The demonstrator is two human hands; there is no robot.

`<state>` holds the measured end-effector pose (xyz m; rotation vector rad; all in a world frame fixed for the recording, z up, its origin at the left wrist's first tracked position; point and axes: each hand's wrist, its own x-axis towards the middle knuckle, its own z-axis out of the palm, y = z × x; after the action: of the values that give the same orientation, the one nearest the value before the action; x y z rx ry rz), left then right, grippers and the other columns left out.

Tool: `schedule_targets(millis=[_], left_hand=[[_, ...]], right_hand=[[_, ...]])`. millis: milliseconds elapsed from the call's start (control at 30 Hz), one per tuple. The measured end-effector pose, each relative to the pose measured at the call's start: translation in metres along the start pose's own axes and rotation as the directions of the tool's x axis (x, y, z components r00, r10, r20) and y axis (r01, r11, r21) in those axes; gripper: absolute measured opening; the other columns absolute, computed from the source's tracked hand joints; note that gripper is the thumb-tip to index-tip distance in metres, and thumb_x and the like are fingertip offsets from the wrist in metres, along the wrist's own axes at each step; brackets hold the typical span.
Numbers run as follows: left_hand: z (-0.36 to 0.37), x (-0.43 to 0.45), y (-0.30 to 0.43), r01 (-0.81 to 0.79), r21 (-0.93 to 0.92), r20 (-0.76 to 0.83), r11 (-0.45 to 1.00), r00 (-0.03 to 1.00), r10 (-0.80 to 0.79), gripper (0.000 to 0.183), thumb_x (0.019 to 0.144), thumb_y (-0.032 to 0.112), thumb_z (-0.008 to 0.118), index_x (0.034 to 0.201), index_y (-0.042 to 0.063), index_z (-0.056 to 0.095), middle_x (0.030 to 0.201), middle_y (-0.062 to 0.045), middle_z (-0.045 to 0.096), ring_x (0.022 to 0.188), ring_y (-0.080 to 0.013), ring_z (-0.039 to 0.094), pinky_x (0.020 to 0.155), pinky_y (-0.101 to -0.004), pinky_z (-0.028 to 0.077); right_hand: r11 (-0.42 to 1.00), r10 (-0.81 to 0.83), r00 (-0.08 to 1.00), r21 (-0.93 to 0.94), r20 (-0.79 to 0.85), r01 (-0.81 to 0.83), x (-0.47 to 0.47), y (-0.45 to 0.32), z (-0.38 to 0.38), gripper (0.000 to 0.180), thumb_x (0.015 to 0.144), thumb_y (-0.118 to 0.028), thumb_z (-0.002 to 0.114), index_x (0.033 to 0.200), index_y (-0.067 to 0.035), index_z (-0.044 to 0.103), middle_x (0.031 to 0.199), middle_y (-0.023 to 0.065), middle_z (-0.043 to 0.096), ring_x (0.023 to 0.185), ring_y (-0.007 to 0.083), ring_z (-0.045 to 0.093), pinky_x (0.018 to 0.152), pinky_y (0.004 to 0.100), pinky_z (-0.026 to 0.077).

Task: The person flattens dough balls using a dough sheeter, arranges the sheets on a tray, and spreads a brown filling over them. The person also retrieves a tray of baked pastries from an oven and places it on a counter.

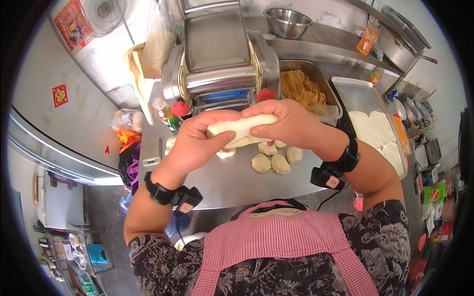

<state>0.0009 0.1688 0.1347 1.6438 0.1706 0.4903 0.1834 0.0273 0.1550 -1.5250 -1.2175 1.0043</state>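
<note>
A long piece of pale dough [242, 127] is held above the metal table between my two hands. My left hand [202, 138] grips its left end, thumb across the front. The right end sits in my right hand [287, 120], thumb pressed on the dough. Several round dough balls [280, 164] lie on the table [222, 185] below and to the right of my hands. More dough lies partly hidden behind my left hand. Just beyond my hands stands a steel dough roller machine [220, 77] with red knobs.
Right of the machine is a metal tray of brown filling [301, 88]. Farther right, a baking tray [357, 92] holds several flat dough pieces [364, 127]. A bottle [168, 117] and a small scale [151, 150] stand at the left. A steel bowl [288, 24] rests on the back shelf.
</note>
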Motion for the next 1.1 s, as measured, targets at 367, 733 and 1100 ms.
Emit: schedule_targets(millis=[367,733,1100], left_hand=[[-0.072,0.112,0.030,-0.088,0.271,-0.160,0.959,0.978,0.135,0.020,0.090,-0.004,0.057,0.108,0.003,0.062,0.092,-0.002,0.065,0.083,-0.0098,0.060,0.068,-0.0224,0.053],[-0.105,0.172,-0.022,-0.107,0.990,0.089,0.091,0.978,0.188,0.024,0.076,0.004,0.062,0.098,0.008,0.072,0.100,-0.013,0.069,0.097,-0.0328,0.063,0.088,-0.0418,0.047],[-0.069,0.160,0.007,0.021,0.979,0.021,0.203,0.979,-0.203,0.031,0.075,0.009,0.059,0.105,0.003,0.066,0.100,-0.020,0.067,0.098,-0.0397,0.061,0.085,-0.0457,0.048]], right_hand=[[0.979,-0.164,0.983,0.135,0.079,0.153,0.123,-0.033,-0.093,0.041,0.080,-0.008,0.062,0.118,0.006,0.058,0.096,0.0122,0.066,0.076,0.0161,0.064,0.066,0.0270,0.052],[0.215,-0.266,0.960,-0.965,0.091,0.151,0.195,-0.007,-0.080,0.018,0.077,-0.004,0.060,0.093,-0.005,0.067,0.088,0.0169,0.068,0.087,0.0385,0.064,0.075,0.0462,0.052],[0.206,-0.132,0.966,-0.947,0.222,0.245,0.178,-0.008,-0.072,0.016,0.079,-0.012,0.059,0.085,-0.005,0.072,0.088,0.0164,0.069,0.084,0.0355,0.066,0.075,0.0445,0.053]])
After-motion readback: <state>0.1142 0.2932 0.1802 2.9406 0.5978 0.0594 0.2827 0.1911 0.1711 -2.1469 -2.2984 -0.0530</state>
